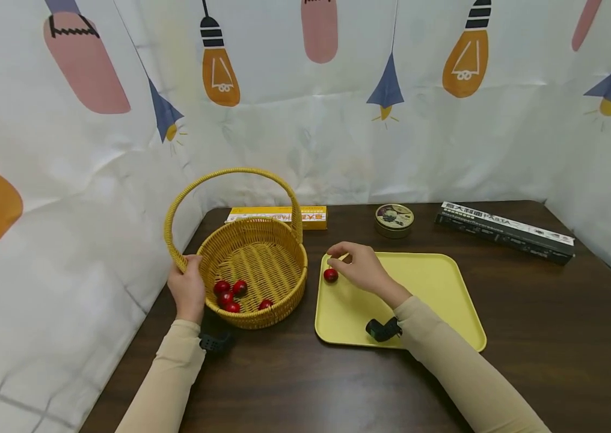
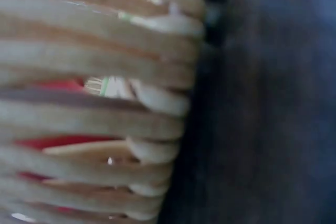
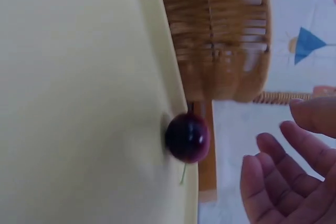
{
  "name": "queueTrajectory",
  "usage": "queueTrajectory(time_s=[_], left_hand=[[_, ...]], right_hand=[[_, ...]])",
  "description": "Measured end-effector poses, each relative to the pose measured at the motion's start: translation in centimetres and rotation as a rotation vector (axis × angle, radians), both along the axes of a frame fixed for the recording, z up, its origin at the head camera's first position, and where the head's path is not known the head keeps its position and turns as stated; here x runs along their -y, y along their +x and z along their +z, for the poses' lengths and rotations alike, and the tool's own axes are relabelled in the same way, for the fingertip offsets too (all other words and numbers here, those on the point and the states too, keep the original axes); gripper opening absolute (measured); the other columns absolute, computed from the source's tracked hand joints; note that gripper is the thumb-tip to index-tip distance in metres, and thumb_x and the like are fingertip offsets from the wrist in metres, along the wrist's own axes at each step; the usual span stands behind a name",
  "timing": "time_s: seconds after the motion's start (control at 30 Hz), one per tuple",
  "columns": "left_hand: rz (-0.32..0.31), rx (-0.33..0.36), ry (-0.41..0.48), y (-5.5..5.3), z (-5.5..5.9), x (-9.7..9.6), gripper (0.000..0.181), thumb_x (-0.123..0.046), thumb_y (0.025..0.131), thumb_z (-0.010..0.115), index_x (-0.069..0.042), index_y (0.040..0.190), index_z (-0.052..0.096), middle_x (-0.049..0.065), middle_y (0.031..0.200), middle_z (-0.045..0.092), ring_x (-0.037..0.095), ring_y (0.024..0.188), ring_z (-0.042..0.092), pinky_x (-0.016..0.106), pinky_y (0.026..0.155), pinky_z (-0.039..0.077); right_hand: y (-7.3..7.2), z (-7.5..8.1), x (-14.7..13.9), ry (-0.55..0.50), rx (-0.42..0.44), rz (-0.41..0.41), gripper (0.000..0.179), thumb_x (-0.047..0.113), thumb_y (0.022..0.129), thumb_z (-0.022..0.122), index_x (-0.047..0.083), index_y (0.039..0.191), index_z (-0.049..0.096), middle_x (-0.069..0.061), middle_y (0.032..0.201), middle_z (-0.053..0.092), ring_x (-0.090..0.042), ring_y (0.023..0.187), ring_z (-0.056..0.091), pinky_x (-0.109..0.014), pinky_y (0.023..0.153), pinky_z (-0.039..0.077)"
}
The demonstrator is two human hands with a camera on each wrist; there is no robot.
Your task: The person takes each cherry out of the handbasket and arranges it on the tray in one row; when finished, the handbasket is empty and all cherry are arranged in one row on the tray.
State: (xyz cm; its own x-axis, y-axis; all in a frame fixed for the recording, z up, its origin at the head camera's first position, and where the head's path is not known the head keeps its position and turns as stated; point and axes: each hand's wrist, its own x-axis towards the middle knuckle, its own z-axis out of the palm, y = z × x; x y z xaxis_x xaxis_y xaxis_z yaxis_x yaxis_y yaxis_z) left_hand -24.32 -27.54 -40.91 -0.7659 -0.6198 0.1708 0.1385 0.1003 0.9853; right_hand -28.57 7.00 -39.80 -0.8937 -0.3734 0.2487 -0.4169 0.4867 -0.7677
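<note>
My left hand [image 1: 187, 288] grips the yellow wicker basket [image 1: 254, 320] where its tall handle meets the rim on the left. Several red cherries [image 1: 225, 297] lie in the basket, mostly at its near left. One dark red cherry [image 1: 330, 275] with a thin green stem sits on the yellow tray [image 1: 419, 282], near its far left corner. Over that cherry [image 3: 187, 138] hovers my right hand [image 1: 358, 264], thumb and fingers apart and holding nothing. The left wrist view shows the woven basket wall [image 2: 94, 61] close up, with red showing through gaps; the left hand is out of that view.
Behind the basket lies a yellow box [image 1: 313, 218]. A round tin [image 1: 394, 218] stands behind the tray, and a long black pasta box [image 1: 504, 233] lies at the back right. A printed white cloth [image 1: 305, 144] hangs along the dark table's [image 1: 284, 385] back and left.
</note>
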Motion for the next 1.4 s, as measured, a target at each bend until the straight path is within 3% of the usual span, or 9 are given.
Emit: queueTrajectory(time_s=[0.23, 0.4, 0.53, 0.73, 0.83, 1.1, 1.4], left_hand=[[0.001, -0.011, -0.054, -0.7, 0.0, 0.0, 0.019, -0.02, 0.097, 0.051, -0.004, 0.089, 0.057, 0.012, 0.095, 0.054, 0.023, 0.087, 0.046, 0.031, 0.079, 0.034], [0.004, -0.026, -0.073, -1.2, -0.2, -0.2, 0.02, -0.018, 0.096, 0.052, -0.001, 0.086, 0.057, 0.014, 0.093, 0.055, 0.027, 0.085, 0.046, 0.031, 0.077, 0.033], [0.026, -0.019, -0.071, -1.1, -0.5, -0.1, 0.019, -0.018, 0.095, 0.052, -0.004, 0.084, 0.056, 0.016, 0.092, 0.054, 0.025, 0.081, 0.045, 0.032, 0.075, 0.033], [0.037, -0.004, -0.093, -0.9, -0.5, -0.2, 0.019, -0.018, 0.094, 0.054, -0.006, 0.08, 0.053, 0.007, 0.079, 0.05, 0.016, 0.066, 0.04, 0.031, 0.066, 0.034], [0.043, -0.005, -0.11, -0.9, -0.5, -0.2, 0.02, -0.018, 0.094, 0.055, -0.006, 0.078, 0.052, 0.001, 0.068, 0.046, 0.015, 0.061, 0.038, 0.031, 0.062, 0.034], [0.07, -0.002, -0.14, -0.6, -0.3, -0.3, 0.023, -0.019, 0.095, 0.055, -0.007, 0.076, 0.051, -0.004, 0.06, 0.039, 0.014, 0.055, 0.035, 0.03, 0.057, 0.033], [0.095, 0.0, -0.177, -0.4, -0.3, -0.5, 0.021, -0.017, 0.094, 0.055, -0.007, 0.075, 0.052, -0.006, 0.055, 0.037, 0.013, 0.049, 0.034, 0.03, 0.051, 0.033]], right_hand=[[1.0, 1.6, 2.5, -0.142, -0.033, 0.129, 0.019, 0.017, 0.095, 0.063, 0.012, 0.111, 0.069, -0.001, 0.102, 0.07, -0.028, 0.079, 0.067, -0.032, 0.063, 0.051], [1.0, 2.8, 5.3, -0.14, -0.068, 0.205, 0.018, 0.016, 0.095, 0.063, 0.013, 0.112, 0.069, -0.003, 0.103, 0.07, -0.015, 0.082, 0.065, -0.027, 0.069, 0.052], [0.8, 2.9, 8.4, -0.02, -0.078, 0.301, 0.021, 0.015, 0.093, 0.065, 0.012, 0.114, 0.068, 0.0, 0.104, 0.07, -0.01, 0.086, 0.064, -0.024, 0.075, 0.051], [0.5, 2.0, 12.2, 0.384, -0.082, 0.401, 0.029, 0.023, 0.091, 0.067, 0.017, 0.12, 0.068, 0.005, 0.113, 0.069, -0.01, 0.1, 0.064, -0.026, 0.082, 0.05], [0.4, 1.9, 13.2, 0.506, -0.049, 0.436, 0.033, 0.027, 0.09, 0.069, 0.019, 0.122, 0.068, 0.006, 0.116, 0.068, -0.01, 0.106, 0.062, -0.028, 0.086, 0.049], [-0.3, 1.9, 14.6, 0.559, 0.022, 0.655, 0.033, 0.023, 0.09, 0.07, 0.014, 0.121, 0.068, 0.003, 0.111, 0.069, -0.005, 0.097, 0.061, -0.021, 0.086, 0.047], [-0.3, 1.9, 14.4, 0.574, 0.079, 0.699, 0.019, 0.015, 0.09, 0.068, 0.019, 0.108, 0.073, 0.011, 0.099, 0.069, -0.001, 0.09, 0.061, -0.018, 0.081, 0.048]])
